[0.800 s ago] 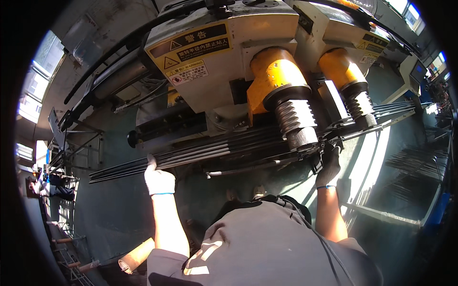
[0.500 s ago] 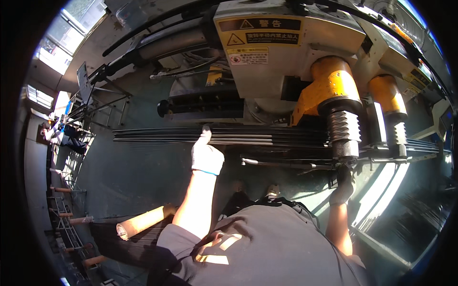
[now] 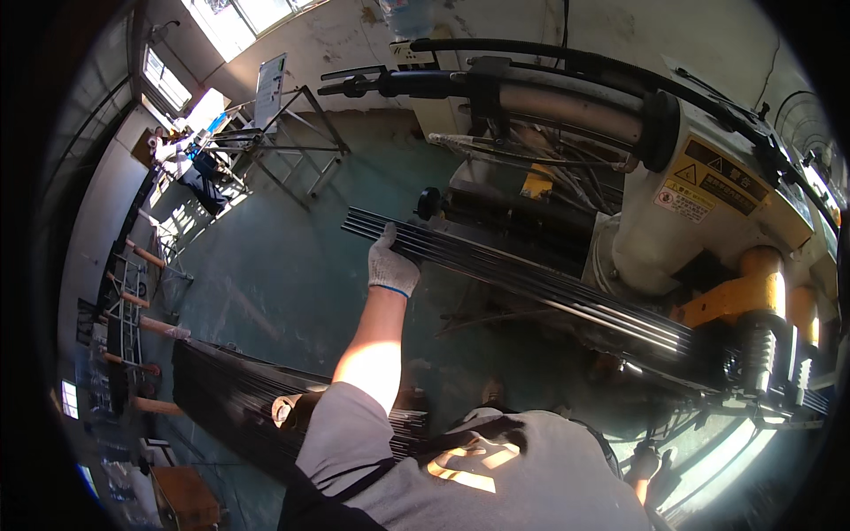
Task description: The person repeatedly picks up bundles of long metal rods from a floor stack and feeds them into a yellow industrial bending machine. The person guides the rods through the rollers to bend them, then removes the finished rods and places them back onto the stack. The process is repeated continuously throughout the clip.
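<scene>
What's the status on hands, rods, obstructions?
Left hand gripping dark rods near their left end. Right hand low, grip unclear. Rods slant down rightward. Machine crowds their right stretch.

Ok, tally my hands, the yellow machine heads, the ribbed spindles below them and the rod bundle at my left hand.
Left hand and right hand: 2
Yellow machine heads: 2
Ribbed spindles: 2
Rod bundle: 1
Total: 7
</scene>
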`<state>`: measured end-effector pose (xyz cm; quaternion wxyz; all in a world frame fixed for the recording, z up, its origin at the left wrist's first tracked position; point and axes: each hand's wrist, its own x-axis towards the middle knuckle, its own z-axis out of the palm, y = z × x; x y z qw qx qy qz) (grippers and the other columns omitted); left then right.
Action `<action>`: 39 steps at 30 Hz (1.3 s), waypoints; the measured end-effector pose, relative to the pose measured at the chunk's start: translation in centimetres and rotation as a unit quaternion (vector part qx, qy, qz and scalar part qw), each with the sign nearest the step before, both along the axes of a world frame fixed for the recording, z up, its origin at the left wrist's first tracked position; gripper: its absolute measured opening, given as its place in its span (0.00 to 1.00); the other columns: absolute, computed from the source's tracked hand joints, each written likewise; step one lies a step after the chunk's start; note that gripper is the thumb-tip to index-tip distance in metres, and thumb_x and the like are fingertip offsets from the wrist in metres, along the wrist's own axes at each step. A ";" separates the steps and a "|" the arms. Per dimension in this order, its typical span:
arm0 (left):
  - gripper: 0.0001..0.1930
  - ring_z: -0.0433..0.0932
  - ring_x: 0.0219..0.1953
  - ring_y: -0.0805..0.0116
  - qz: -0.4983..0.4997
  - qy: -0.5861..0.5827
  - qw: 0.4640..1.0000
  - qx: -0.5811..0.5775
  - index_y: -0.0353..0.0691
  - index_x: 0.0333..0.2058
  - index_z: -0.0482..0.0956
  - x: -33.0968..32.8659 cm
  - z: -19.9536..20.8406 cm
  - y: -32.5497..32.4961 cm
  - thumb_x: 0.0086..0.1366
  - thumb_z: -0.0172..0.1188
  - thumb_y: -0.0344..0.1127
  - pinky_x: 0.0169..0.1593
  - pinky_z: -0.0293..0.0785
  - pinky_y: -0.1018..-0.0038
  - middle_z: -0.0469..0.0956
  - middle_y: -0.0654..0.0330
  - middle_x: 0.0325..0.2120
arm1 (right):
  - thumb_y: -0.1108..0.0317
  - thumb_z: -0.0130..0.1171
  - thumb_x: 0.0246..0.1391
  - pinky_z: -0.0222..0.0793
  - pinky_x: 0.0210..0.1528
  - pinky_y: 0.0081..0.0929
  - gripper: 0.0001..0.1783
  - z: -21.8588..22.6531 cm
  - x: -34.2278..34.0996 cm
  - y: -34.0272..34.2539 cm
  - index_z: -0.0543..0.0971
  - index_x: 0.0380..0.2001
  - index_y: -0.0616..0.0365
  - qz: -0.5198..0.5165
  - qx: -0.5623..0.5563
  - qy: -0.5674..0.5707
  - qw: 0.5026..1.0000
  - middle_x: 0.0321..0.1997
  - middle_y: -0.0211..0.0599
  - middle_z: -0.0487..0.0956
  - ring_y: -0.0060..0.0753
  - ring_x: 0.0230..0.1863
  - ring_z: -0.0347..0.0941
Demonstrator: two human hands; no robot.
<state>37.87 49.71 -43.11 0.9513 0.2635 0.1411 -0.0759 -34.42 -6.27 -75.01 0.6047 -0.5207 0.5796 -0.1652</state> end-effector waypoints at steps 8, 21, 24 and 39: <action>0.17 0.82 0.57 0.43 0.004 -0.044 0.997 0.067 0.45 0.59 0.77 7.8 -0.3 10.5 0.84 0.54 0.49 0.63 0.79 0.42 0.82 0.48 0.55 | 0.55 0.60 0.73 0.68 0.32 0.28 0.16 11.0 6.8 10.5 0.83 0.43 0.57 -0.094 -0.042 0.069 0.992 0.34 0.33 0.80 0.25 0.30 0.74; 0.33 0.82 0.63 0.53 -0.165 -0.062 0.932 0.316 0.64 0.78 0.64 6.9 0.2 12.0 0.81 0.53 0.65 0.63 0.83 0.46 0.80 0.58 0.64 | 0.57 0.68 0.66 0.59 0.27 0.24 0.16 10.7 13.3 14.7 0.86 0.32 0.60 -0.074 0.018 0.144 0.987 0.24 0.24 0.80 0.18 0.22 0.67; 0.34 0.79 0.66 0.51 -0.130 -0.050 0.942 0.306 0.55 0.76 0.70 6.9 0.7 11.1 0.83 0.46 0.67 0.68 0.77 0.47 0.80 0.55 0.65 | 0.52 0.70 0.62 0.67 0.32 0.28 0.20 11.8 15.3 13.8 0.88 0.34 0.62 -0.001 0.021 0.138 0.990 0.28 0.31 0.84 0.23 0.26 0.72; 0.34 0.64 0.79 0.45 -0.130 0.257 0.957 0.041 0.44 0.74 0.72 -18.7 -19.0 -11.6 0.84 0.44 0.61 0.82 0.56 0.46 0.70 0.50 0.76 | 0.54 0.60 0.70 0.78 0.59 0.46 0.19 3.5 9.6 -7.8 0.87 0.54 0.52 0.477 -0.257 0.398 0.740 0.58 0.45 0.89 0.49 0.59 0.84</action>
